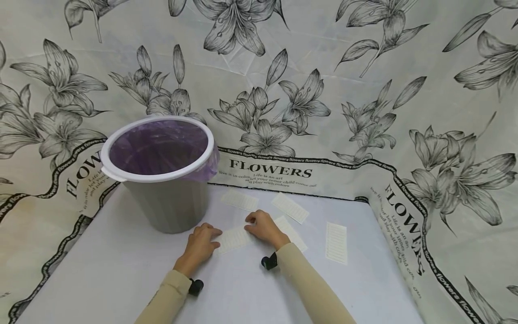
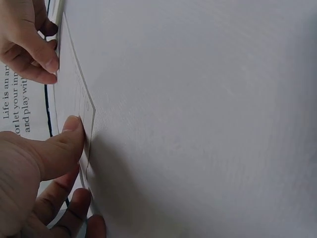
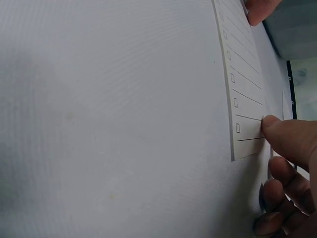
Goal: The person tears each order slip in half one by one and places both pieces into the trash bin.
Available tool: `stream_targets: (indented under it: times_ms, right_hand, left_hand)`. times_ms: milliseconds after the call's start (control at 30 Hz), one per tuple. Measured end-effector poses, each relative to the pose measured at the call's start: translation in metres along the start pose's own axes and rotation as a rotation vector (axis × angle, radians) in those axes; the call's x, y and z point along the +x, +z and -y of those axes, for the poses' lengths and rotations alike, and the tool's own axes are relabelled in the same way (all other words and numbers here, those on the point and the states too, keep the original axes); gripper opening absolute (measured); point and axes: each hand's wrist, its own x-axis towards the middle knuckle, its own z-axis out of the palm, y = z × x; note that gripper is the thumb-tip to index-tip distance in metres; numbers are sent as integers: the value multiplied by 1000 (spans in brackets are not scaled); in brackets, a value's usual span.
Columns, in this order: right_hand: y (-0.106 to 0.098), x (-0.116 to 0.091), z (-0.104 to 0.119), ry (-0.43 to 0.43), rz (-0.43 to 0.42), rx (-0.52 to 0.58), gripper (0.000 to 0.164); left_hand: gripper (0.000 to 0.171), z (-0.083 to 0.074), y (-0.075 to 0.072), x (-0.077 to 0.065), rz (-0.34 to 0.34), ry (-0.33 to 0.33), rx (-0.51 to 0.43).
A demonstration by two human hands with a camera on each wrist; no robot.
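Note:
A white checklist sheet (image 1: 234, 239) with ruled lines and small boxes lies on the white table between the two hands. My left hand (image 1: 200, 243) pinches its left end, the thumb (image 2: 73, 133) at the sheet's edge in the left wrist view. At the opposite end my right hand (image 1: 264, 227) pinches the sheet's edge, with the thumb (image 3: 277, 130) on it and the other fingers curled in the right wrist view. The index fingertips' contact with the paper is partly hidden. Close by the right hand lies another sheet (image 1: 293, 234), partly covered by that hand and forearm.
A grey bin (image 1: 174, 209) with a white rim and a purple liner bag (image 1: 162, 150) stands at the back left. More sheets lie at the back (image 1: 239, 200), behind the right hand (image 1: 290, 208) and at the right (image 1: 337, 243). Flower-printed cloth (image 1: 267, 112) rises behind the table.

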Motion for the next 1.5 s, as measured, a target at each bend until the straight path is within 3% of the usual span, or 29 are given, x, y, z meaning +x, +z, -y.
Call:
stream_targets:
  times_ms: [233,600,1100,1500]
  right_hand:
    - [-2,1,1,1,15,40,9]
    - [-4,-1,-2,41,51,65,6]
    - [-5,6,3,47,61,20,5]
    - [-3,7,9,43,112,-130,19]
  left_hand:
    - [34,2,-2,1,-6,1,-29]
    - [32,8,-1,-1,-29,20,-95]
    - [34,10,-3,0,-23,32,-108]
    - [37,10,-4,0,-12,21,-123]
